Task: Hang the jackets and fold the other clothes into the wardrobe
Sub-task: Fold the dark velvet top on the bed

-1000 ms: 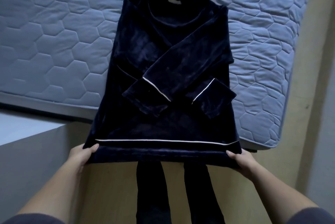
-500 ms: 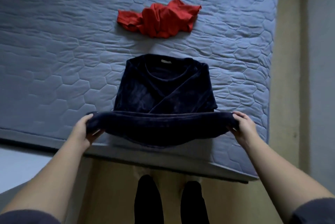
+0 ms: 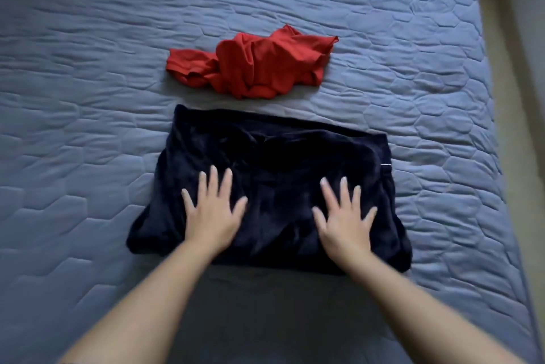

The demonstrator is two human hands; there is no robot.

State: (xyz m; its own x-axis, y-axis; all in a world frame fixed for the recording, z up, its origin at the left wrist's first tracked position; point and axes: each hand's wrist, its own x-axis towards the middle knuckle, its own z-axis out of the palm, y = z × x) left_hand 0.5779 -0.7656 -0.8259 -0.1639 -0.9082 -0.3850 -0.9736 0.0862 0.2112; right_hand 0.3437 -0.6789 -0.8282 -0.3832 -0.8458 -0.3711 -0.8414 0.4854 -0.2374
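Folding of the dark blue top (image 3: pixel 274 163) looks nearly finished: it lies as a flat rectangle on the bed (image 3: pixel 88 98), and the left hand (image 3: pixel 211 213) and the right hand (image 3: pixel 343 216) rest on it side by side with straight, spread fingers, pressing down and gripping nothing. At 12 o'clock from the top, near but not touching it, the red garment (image 3: pixel 253 67) lies crumpled and not yet folded, so I judge it to be the next piece. No wardrobe is in view, so both pieces are yet to be put away, and I cannot tell anything about the jackets.
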